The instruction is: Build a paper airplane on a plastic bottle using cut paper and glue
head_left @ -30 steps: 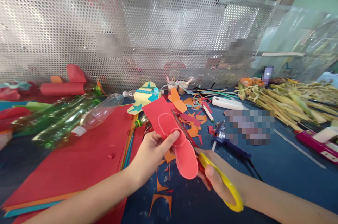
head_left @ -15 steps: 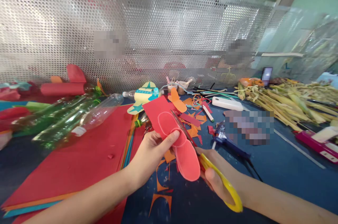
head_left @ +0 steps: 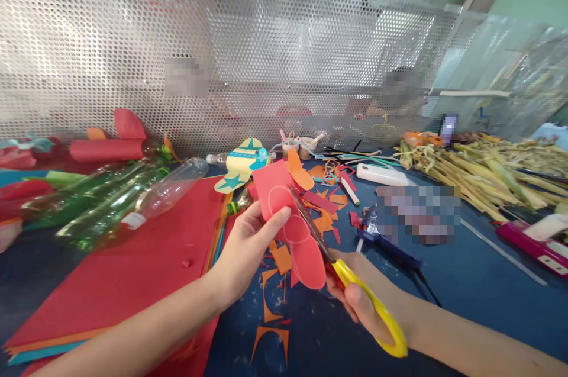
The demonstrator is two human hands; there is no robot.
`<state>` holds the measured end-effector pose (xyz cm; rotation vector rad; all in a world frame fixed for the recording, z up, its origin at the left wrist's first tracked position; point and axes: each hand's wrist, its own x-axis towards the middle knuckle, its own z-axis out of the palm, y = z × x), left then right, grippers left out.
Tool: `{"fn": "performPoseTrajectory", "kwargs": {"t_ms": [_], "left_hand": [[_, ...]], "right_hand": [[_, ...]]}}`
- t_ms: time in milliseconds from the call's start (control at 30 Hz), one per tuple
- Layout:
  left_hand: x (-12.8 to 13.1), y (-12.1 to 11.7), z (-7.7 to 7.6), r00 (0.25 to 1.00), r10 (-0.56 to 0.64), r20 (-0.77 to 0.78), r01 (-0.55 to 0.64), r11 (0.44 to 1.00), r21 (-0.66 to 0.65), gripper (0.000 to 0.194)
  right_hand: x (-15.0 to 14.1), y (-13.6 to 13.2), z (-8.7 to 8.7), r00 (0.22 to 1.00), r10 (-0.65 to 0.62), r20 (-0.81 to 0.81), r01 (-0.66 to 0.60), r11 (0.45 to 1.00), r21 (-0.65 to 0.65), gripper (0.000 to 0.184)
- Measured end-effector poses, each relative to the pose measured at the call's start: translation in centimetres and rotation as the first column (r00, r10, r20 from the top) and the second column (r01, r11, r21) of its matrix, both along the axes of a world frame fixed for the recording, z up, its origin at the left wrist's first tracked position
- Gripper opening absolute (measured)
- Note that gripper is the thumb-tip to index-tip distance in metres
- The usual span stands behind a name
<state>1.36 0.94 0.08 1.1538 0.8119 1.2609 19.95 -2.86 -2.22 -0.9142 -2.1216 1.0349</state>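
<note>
Between the thumb and fingers of my left hand (head_left: 251, 241) is a piece of red paper (head_left: 309, 264) with a rounded outline drawn on it in a pale line. Its lower end is cut to a rounded lobe, while the upper end is still square-cornered. My right hand (head_left: 359, 288) grips scissors (head_left: 370, 300) with yellow handles. Their dark blades point up and left along the paper's right edge. Orange paper scraps (head_left: 271, 335) lie on the table below the hands.
Stacked coloured paper sheets (head_left: 133, 282) lie at left, with plastic bottles (head_left: 110, 211) behind. A yellow paper-wrapped bottle (head_left: 242, 159) is at the back. On the right are a blue glue gun (head_left: 390, 250), dried husks (head_left: 479, 170) and a magenta power strip (head_left: 528, 241). A perforated metal screen (head_left: 284, 51) stands behind.
My left hand has shifted slightly, turning the red paper more upright and moving its lower lobe up and left. The scissors' blades now show more clearly beside the paper.
</note>
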Motion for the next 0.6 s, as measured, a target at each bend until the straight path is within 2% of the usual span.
{"fn": "performPoseTrajectory", "kwargs": {"t_ms": [133, 300, 467, 600], "left_hand": [[-0.1, 0.1, -0.2, 1.000, -0.002, -0.021, 0.002, 1.000, -0.004, 0.020], [0.1, 0.0, -0.1, 0.996, 0.037, -0.078, -0.038, 0.999, -0.015, 0.021], [0.1, 0.0, 0.0, 0.989, 0.045, -0.140, -0.045, 0.999, 0.004, 0.022], [0.0, 0.0, -0.1, 0.988, 0.045, -0.145, -0.041, 0.999, 0.025, 0.022]], "right_hand": [[0.2, 0.1, -0.6, 1.000, 0.003, 0.019, -0.003, 0.999, 0.042, 0.067], [0.4, 0.5, -1.4, 0.998, 0.044, 0.038, -0.047, 0.994, 0.101, 0.065], [0.3, 0.5, -1.2, 0.995, 0.045, 0.087, -0.059, 0.984, 0.166, 0.064], [0.2, 0.2, -0.8, 0.993, -0.011, 0.117, -0.014, 0.976, 0.216, 0.066]]}}
